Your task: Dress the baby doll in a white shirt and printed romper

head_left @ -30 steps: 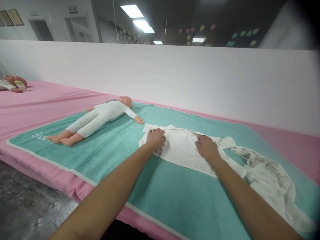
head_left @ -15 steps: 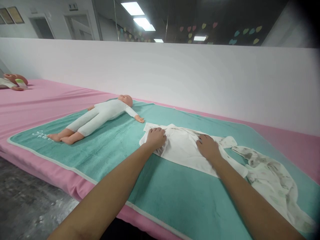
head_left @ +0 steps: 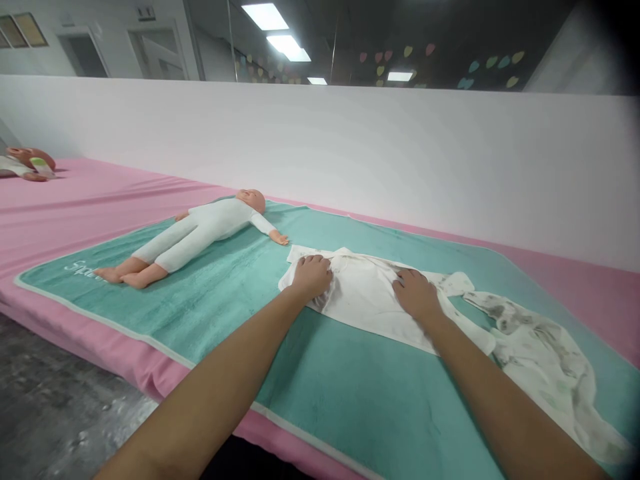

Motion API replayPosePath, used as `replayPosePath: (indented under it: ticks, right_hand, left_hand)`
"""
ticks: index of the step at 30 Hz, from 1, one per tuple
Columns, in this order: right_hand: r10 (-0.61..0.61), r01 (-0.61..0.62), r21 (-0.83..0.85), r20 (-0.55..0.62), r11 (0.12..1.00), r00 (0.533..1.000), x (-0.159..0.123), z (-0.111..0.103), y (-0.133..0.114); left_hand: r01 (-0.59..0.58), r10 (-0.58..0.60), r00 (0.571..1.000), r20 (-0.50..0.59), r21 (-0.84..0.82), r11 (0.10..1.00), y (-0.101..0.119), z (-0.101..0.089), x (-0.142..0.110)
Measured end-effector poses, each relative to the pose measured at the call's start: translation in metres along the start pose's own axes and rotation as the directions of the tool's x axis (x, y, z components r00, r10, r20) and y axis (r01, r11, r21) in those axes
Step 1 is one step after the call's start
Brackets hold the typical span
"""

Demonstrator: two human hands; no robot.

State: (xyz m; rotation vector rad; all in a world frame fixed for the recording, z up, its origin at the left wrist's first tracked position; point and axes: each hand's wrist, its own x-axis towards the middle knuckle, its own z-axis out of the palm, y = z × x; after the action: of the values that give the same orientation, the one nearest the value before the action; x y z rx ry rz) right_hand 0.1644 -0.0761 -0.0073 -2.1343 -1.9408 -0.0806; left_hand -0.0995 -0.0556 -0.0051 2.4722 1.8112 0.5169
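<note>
A white baby garment lies flat on a teal towel. My left hand rests on the garment's left end with its fingers curled over the cloth. On the garment's right part my right hand lies flat, fingers stretched out. A baby doll in a white suit lies on its back to the left on the same towel, its arm reaching toward the garment.
A crumpled patterned white cloth lies at the right of the towel. The towel covers a pink mattress along a white wall. Another doll lies far left. Grey floor is below.
None of the objects has moved; my hands stay on the garment. The view has shifted only slightly.
</note>
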Motion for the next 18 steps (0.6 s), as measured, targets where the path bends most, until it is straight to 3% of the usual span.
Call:
replayPosePath:
  ticks: [18]
  right_hand:
    - [0.001,-0.001,-0.014,-0.008,1.0,1.0,0.0018,0.0022,0.0008]
  left_hand:
    - [0.01,-0.01,1.0,-0.002,0.007,1.0,0.0023,-0.0025,-0.0013]
